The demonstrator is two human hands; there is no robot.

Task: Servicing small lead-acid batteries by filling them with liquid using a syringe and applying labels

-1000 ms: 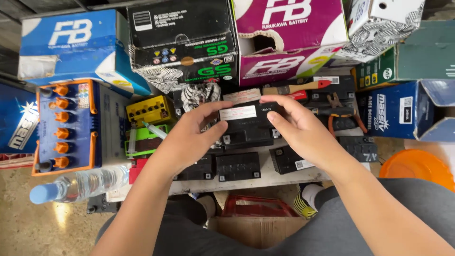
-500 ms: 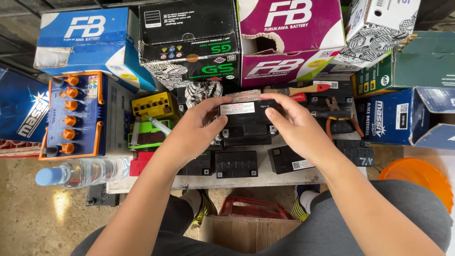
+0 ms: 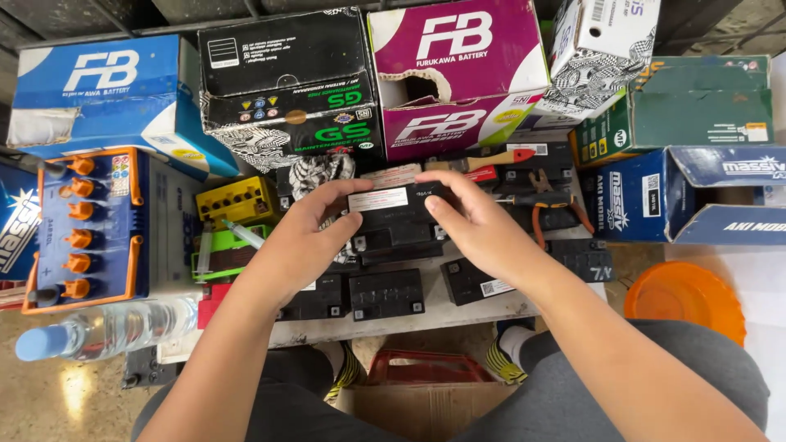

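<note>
Black plastic fills our grip: we hold a small black battery (image 3: 399, 221) between both hands, just above the pale worktop (image 3: 458, 307). Our left hand (image 3: 307, 237) clasps its left side, thumb pressed near the white label on top, fingers curled along the far edge. Our right hand (image 3: 475, 225) closes on the right side, thumb on the top face and fingers wrapped round the far corner.

Just below the held battery, more small black batteries (image 3: 386, 295) lie in a row on the worktop, one of them under our right wrist. Behind our right hand lie orange-handled pliers (image 3: 544, 209) and a wooden-handled tool with a red collar (image 3: 491, 160).

To the left sit a yellow battery (image 3: 237, 198), a green one (image 3: 221, 254) with a syringe (image 3: 246, 236) across it, and a large white battery with orange caps (image 3: 82, 229). A clear water bottle with a blue cap (image 3: 106, 327) lies near our left forearm.

Along the back stand cardboard boxes: blue (image 3: 98, 98), black (image 3: 286, 82) and magenta (image 3: 458, 65). An orange plastic lid (image 3: 684, 295) rests by our right knee.
</note>
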